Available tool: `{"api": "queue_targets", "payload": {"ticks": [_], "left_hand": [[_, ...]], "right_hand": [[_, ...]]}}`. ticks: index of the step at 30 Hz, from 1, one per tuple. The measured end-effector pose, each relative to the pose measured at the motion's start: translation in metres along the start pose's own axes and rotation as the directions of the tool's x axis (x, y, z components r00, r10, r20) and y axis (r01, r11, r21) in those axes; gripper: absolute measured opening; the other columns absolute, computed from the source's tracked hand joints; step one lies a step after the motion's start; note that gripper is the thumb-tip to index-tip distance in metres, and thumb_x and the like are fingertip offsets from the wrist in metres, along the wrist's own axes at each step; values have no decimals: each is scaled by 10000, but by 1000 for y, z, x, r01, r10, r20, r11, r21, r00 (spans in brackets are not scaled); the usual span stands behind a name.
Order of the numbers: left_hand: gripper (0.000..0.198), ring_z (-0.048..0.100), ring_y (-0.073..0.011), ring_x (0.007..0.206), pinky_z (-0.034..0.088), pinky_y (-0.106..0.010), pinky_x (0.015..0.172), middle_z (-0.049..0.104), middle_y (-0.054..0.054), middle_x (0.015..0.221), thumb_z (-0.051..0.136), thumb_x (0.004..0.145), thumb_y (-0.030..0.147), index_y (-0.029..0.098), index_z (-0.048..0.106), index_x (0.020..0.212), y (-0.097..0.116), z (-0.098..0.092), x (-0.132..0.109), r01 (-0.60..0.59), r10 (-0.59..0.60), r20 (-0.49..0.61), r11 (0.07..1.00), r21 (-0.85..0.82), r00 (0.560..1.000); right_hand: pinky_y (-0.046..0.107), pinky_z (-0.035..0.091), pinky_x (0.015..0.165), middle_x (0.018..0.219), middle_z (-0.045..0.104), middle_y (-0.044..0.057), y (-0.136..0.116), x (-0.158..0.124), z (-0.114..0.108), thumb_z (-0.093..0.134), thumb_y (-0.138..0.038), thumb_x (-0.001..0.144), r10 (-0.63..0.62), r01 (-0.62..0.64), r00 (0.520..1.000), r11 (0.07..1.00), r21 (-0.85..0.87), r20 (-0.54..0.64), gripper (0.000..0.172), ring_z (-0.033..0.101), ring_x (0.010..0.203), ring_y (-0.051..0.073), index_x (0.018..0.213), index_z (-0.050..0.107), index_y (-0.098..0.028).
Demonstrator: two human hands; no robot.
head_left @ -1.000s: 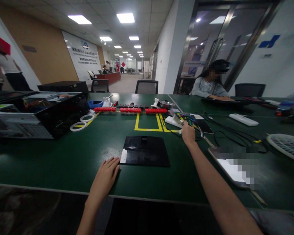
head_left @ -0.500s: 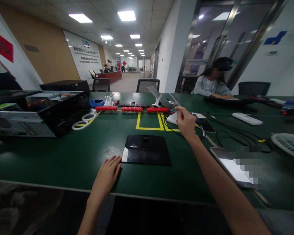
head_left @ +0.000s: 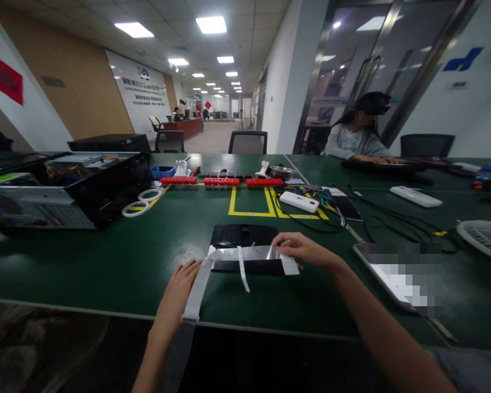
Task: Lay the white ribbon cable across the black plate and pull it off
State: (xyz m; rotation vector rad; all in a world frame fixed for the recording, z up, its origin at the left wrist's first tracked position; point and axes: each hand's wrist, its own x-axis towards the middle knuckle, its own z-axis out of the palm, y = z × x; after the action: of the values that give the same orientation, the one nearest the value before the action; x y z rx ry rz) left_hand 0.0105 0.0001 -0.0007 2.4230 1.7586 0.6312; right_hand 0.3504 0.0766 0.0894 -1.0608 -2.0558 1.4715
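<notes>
A glossy black panel (head_left: 229, 234) with a small raised square lies flat on the dark green table. Across it rests a shiny silvery strip (head_left: 229, 254) with white ribbed flat ribbons (head_left: 199, 289) that resemble ribbon cable. One ribbon hangs at the strip's left end, one at its middle and one at its right end. My right hand (head_left: 305, 249) pinches the strip near its right end. My left hand (head_left: 183, 281) lies flat, fingers stretched, its fingertips beside the left ribbon; whether they press on it I cannot tell.
An opened computer case (head_left: 65, 185) stands at the left, two white rings (head_left: 136, 209) beside it. Red racks (head_left: 221, 181) line the back. A white device (head_left: 298, 202), black cables (head_left: 401, 224) and a phone (head_left: 387, 278) lie at the right. A person (head_left: 360, 134) sits beyond.
My right hand has come back from the far side of the table to the black panel, bringing the silvery strip with its ribbons. My left hand has stayed nearly in place.
</notes>
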Motion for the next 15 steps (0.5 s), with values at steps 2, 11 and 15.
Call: {"api": "queue_targets", "payload": {"ticks": [2, 11, 15], "left_hand": [[363, 438, -230, 1236, 288, -467, 1043, 552, -62, 1281, 373, 903, 234, 196, 544, 1220, 2, 1, 1, 33, -33, -34, 999, 20, 999], [366, 435, -206, 1239, 277, -451, 1051, 562, -60, 1271, 347, 927, 300, 200, 537, 1223, 8, 2, 1, 38, -38, -69, 999, 4, 997], [362, 448, -201, 1230, 285, -443, 1049, 565, -61, 1267, 351, 924, 303, 209, 539, 1218, 5, 2, 2, 48, -49, -91, 999, -18, 995]], "right_hand": [[148, 332, 333, 582, 505, -53, 8, 2, -3, 535, -369, 804, 42, -42, 999, 998, -53, 17, 291, 425, 396, 45, 984, 523, -140], [155, 352, 338, 553, 507, -61, 21, 4, -2, 516, -369, 807, 111, -110, 994, 987, -113, -5, 308, 449, 383, 57, 1010, 501, -137], [159, 357, 330, 530, 497, -67, 27, 8, 1, 513, -354, 804, 110, -111, 994, 982, -153, -13, 290, 454, 379, 65, 1001, 510, -141]]}}
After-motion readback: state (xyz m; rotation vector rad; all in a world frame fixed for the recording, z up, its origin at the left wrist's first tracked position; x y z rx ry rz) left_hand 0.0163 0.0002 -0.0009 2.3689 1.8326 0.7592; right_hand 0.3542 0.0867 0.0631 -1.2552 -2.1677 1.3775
